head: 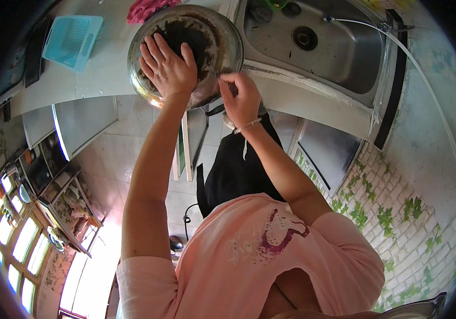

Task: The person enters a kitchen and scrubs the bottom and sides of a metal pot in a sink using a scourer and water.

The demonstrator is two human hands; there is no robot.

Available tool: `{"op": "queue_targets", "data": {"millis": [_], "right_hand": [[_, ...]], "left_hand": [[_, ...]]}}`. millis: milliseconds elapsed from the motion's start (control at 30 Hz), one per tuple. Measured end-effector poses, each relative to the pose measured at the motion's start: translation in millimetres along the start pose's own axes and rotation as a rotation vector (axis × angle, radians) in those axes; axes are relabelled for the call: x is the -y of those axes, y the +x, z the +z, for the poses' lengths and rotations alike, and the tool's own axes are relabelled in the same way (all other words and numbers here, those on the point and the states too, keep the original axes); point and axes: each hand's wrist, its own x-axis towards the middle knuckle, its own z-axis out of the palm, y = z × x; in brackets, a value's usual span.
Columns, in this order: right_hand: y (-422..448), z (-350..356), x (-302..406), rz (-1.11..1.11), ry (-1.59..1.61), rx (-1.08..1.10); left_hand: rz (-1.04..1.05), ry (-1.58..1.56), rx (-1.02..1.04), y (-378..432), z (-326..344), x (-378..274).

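Note:
A large round metal pan (pixel 220 44) lies bottom-up at the counter's front edge, its base blackened and brown with burnt residue. My left hand (pixel 168 65) rests flat on that base with its fingers spread. At the pan's lower right rim is my right hand (pixel 242 97), fingers curled and a bracelet (pixel 248 125) on the wrist. Something dark shows between the right thumb and fingers, too blurred to tell whether it is a scrubber or the pan's side.
To the right is a stainless steel sink (pixel 343 60) with a drain (pixel 304 38) and a white hose (pixel 423 65). A turquoise plastic basket (pixel 72 42) and a pink cloth (pixel 144 11) sit on the counter (pixel 108 75). Cabinet doors (pixel 86 121) stand ajar below.

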Motion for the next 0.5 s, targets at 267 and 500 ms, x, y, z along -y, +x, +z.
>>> {"op": "queue_targets", "data": {"millis": [267, 500], "right_hand": [[89, 26, -9, -0.030, -0.024, -0.051], [120, 24, -41, -0.079, -0.180, -0.090]], "left_hand": [[-0.021, -0.021, 0.008, 2, -2, 1], [-0.031, -0.067, 0.008, 6, 1, -8]]}}
